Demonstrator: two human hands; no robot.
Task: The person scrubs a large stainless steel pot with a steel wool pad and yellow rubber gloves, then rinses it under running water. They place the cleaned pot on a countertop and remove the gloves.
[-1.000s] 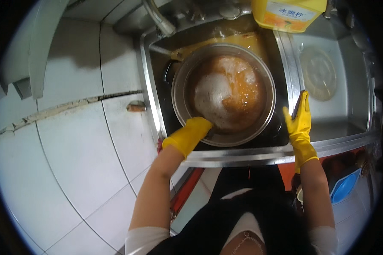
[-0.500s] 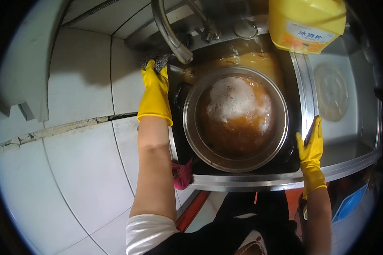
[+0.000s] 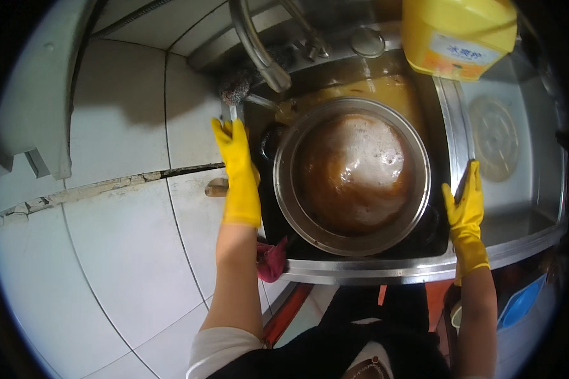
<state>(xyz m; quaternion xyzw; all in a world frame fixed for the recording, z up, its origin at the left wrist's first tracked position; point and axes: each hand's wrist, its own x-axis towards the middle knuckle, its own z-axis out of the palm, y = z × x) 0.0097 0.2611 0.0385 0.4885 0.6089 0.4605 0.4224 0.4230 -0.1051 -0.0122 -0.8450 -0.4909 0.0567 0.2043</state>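
Over the left edge of the sink (image 3: 367, 273), the fingers of the left hand (image 3: 237, 167) stand parted in a yellow glove, with nothing visible between them, just short of a dark wire scourer (image 3: 235, 88). The palm is turned away, so I cannot tell whether it presses on the metal. On the steel divider (image 3: 452, 120), the gloved right hand (image 3: 466, 215) lies with thumb spread wide of the fingers, seemingly empty and likely braced there because the flat ledge gives firm support. Between the hands, touched by neither, a wide metal pot (image 3: 289, 199) sits in the left basin, which probably keeps it steady and catches spills; brown liquid (image 3: 354, 208) fills much of it, pale foam floating on top. The faucet (image 3: 250, 44) arches over the rear left corner, its mouth just beyond the pot's rim. A yellow jug (image 3: 458, 38) stands at the back near the divider, presumably to leave the front free for the arms. Farther out, a translucent disc (image 3: 493, 139) lies flat in the right basin (image 3: 540, 151), and a dark red cloth (image 3: 272, 260) drapes the near left corner.
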